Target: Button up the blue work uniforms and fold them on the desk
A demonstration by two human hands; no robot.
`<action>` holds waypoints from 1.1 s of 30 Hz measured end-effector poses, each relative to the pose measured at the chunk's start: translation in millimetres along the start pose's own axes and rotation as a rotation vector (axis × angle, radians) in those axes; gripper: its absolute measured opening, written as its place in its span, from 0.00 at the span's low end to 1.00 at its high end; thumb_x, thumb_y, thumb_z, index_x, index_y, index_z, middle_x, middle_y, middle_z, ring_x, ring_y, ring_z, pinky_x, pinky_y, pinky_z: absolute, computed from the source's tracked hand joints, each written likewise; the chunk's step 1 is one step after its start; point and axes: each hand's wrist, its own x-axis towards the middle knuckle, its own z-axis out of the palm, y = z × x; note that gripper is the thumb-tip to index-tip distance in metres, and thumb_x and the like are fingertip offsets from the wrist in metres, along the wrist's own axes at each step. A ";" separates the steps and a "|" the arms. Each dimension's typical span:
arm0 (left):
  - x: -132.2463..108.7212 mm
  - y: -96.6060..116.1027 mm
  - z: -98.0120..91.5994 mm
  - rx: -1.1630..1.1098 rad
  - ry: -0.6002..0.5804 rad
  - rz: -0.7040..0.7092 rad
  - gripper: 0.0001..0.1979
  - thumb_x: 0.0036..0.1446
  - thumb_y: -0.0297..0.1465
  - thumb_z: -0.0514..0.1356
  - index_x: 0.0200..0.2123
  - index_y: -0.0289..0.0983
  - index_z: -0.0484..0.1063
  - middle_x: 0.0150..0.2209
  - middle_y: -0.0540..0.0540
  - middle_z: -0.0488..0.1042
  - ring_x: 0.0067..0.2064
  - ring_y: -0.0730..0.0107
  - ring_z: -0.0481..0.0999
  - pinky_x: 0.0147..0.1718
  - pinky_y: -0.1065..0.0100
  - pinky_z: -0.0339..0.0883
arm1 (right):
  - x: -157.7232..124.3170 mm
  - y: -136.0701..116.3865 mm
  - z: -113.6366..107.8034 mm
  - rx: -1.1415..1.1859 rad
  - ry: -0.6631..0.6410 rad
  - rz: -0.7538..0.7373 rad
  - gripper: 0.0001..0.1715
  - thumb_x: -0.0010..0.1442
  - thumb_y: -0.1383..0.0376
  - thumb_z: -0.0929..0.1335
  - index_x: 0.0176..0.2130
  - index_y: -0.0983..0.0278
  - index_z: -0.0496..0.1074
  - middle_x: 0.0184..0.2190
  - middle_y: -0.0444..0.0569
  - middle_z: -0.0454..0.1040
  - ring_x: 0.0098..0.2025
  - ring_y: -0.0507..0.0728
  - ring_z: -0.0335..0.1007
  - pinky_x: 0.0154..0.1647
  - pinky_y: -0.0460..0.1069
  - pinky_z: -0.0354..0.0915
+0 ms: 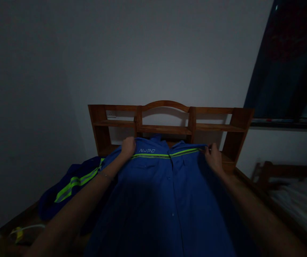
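A blue work shirt (153, 185) with a yellow-green reflective stripe and the letters NJPC on its chest is stretched out in front of me, its buttoned front facing up. My left hand (128, 147) is closed on the cloth near the left shoulder, beside the letters. At the opposite shoulder my right hand (213, 156) pinches the fabric by the end of the stripe. The collar lies between the two hands, toward the headboard. Both lower sides of the shirt run into shadow and out of the frame.
A wooden headboard with shelves (164, 129) stands against the grey wall (153, 53). Another dark blue garment (75, 178) with reflective stripes lies at the left. A white cable with a yellow tag (19, 235) is at lower left. At right are a dark curtain (284, 71) and pale bedding (300, 203).
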 end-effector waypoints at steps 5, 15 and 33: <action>2.3 23.4 5.9 -0.101 0.119 -0.039 0.19 0.63 0.32 0.43 0.49 0.30 0.66 0.46 0.36 0.70 0.49 0.61 0.70 0.48 0.63 0.63 | -5.3 -19.1 -6.3 0.006 -0.051 -0.285 0.22 0.62 0.62 0.58 0.54 0.68 0.59 0.55 0.60 0.59 0.56 0.60 0.57 0.54 0.52 0.56; -98.8 52.6 52.8 -0.094 -0.098 0.196 0.32 0.54 0.23 0.50 0.62 0.38 0.46 0.65 0.33 0.42 0.46 0.60 0.73 0.42 0.63 0.67 | -62.6 13.5 17.9 -0.274 -0.454 -0.236 0.30 0.56 0.66 0.63 0.58 0.63 0.59 0.63 0.59 0.48 0.44 0.61 0.71 0.41 0.51 0.66; -194.0 107.2 88.0 -0.917 -0.604 0.120 0.11 0.50 0.37 0.58 0.32 0.35 0.75 0.30 0.46 0.76 0.32 0.68 0.74 0.32 0.71 0.65 | -146.1 -55.4 42.6 0.366 -0.541 -0.229 0.17 0.54 0.74 0.58 0.30 0.62 0.73 0.32 0.45 0.74 0.36 0.52 0.69 0.42 0.45 0.61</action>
